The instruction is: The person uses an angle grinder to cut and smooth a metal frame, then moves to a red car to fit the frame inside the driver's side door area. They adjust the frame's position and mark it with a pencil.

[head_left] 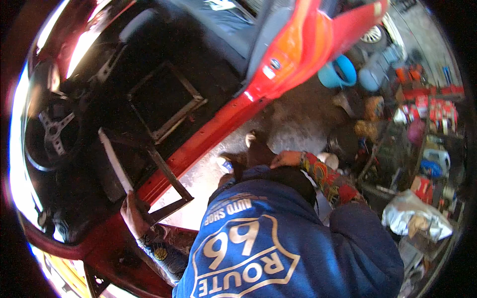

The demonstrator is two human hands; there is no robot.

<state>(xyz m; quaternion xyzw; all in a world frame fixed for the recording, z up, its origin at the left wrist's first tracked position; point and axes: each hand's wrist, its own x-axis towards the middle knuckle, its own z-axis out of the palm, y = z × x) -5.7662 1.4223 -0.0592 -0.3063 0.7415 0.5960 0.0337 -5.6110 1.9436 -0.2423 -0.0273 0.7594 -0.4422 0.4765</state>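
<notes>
My left hand [133,214] is closed round the near corner of a rectangular metal frame [115,161] with one pale bar and darker brownish ones. The frame is tilted over the red door sill [211,129] of a car, partly inside and partly outside it. Beyond it, a second, similar metal frame [180,117] lies on the dark car floor. My right hand [287,160] rests against my thigh, its fingers loosely stretched, with nothing seen in it. Both my forearms have patterned sleeves or markings.
A steering wheel [53,130] is at the left inside the car. The red car door [303,44] stands swung out at the top. On the right are a blue bucket [338,72], a white plastic bag [412,213] and cluttered shelves with boxes and bottles.
</notes>
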